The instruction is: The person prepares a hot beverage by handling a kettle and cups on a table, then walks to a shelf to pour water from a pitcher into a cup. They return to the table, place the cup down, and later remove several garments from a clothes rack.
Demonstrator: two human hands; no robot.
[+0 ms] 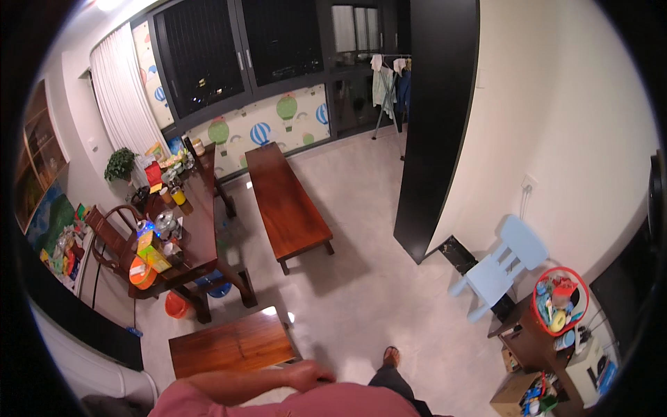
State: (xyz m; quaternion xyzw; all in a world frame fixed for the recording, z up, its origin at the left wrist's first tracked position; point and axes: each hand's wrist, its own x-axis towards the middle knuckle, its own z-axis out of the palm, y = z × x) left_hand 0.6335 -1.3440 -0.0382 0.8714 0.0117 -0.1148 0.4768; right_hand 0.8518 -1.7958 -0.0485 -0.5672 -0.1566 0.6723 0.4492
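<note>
My left hand (308,374) is at the bottom centre, in front of my pink shirt, above the floor just right of a short wooden bench (234,341). Its fingers are curled; a dark patch shows by them, and I cannot tell whether it holds something. My right hand is out of view. Before me a long reddish wooden bench (286,200) stands on the pale floor. To its left, a dark wooden table (200,229) carries a glass teapot (165,221), a yellow-green carton (153,251), a yellow cup (177,196) and an orange container (142,273).
A light blue child's chair (492,276) stands right, beside a red-rimmed basket (586,292) of small items on a brown cabinet. An open cardboard box (508,393) sits below. A black partition (435,130) juts out. A red bin (177,306) is beside the table; a drying rack (386,96) stands behind.
</note>
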